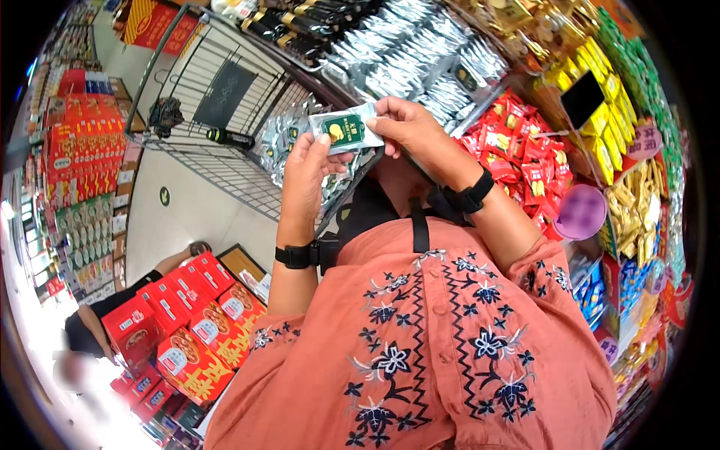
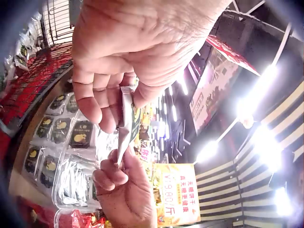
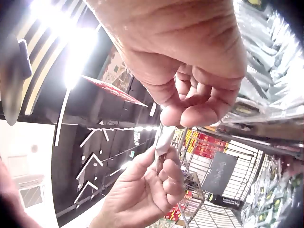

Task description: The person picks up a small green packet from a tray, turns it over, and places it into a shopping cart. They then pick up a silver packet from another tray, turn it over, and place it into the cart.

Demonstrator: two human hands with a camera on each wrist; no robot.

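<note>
A small silver packet with a green label [image 1: 346,130] is stretched between both hands over the near end of a shopping cart [image 1: 247,174]. The left hand [image 1: 306,166] pinches its left end between thumb and fingers. At its right end, the right hand [image 1: 411,129] pinches the corner with thumb and forefinger. The left wrist view shows the packet [image 2: 126,118] almost edge-on, its printed side mostly turned away. In the right wrist view, fingers hide the upper end of the packet [image 3: 164,140]. Beneath the hands, several similar silver packets [image 1: 282,139] lie in the cart.
Ahead is a bin of silver packets [image 1: 409,56]; red packets [image 1: 517,150] and yellow packets [image 1: 600,105] fill displays on the right. A dark bottle-like item [image 1: 230,138] lies in the cart. Red boxes [image 1: 196,319] are stacked at left, near another person's arm [image 1: 174,259].
</note>
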